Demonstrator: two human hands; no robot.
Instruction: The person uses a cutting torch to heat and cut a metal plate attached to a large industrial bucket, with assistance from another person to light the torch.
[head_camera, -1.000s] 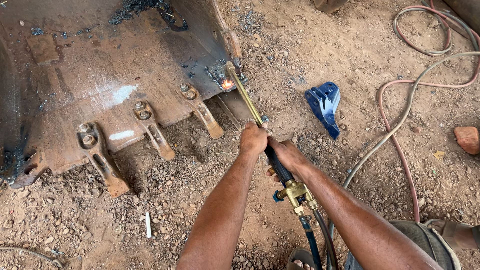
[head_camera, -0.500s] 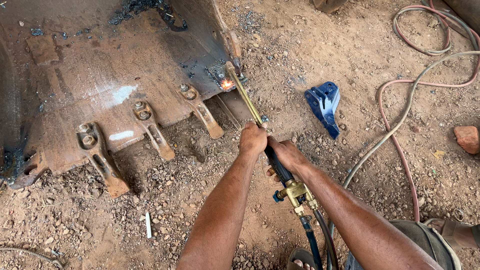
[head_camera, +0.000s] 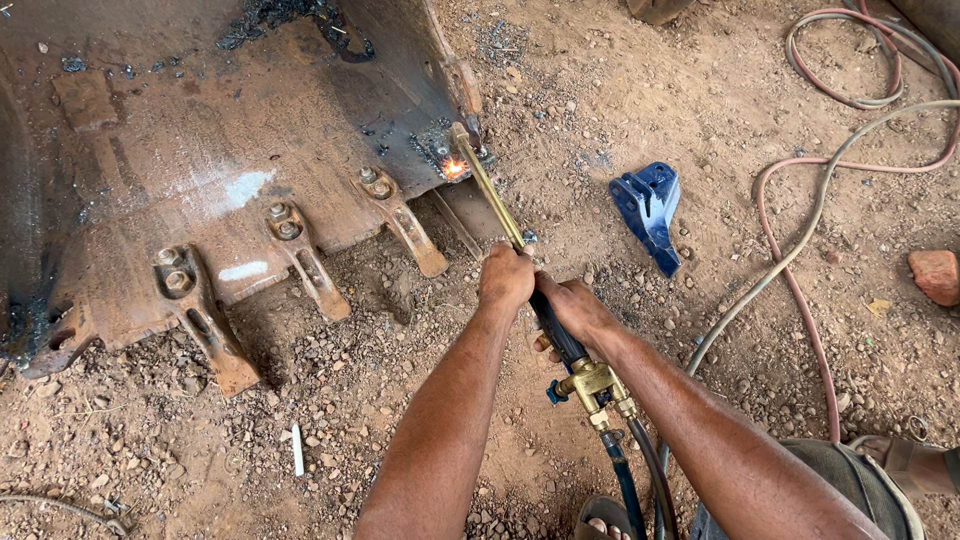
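Observation:
I hold a brass cutting torch (head_camera: 492, 195) with both hands. My left hand (head_camera: 505, 277) grips its tube just ahead of the black handle. Behind it my right hand (head_camera: 578, 310) wraps the handle, close to the brass valve block (head_camera: 592, 385) and its two hoses. The torch tip glows orange (head_camera: 455, 168) against the right front corner of a rusty excavator bucket (head_camera: 200, 150). Three bolted tooth adapters (head_camera: 300, 255) stick out of the bucket's lip onto the ground.
A blue metal tooth piece (head_camera: 650, 210) lies on the dirt to the right of the torch. Red and grey hoses (head_camera: 820, 190) loop across the ground at the right. A reddish brick piece (head_camera: 937, 275) lies at the far right, a white chalk stick (head_camera: 297, 450) at bottom left.
Both hands and the torch have held almost still. The glow at the tip stays at the same corner of the bucket.

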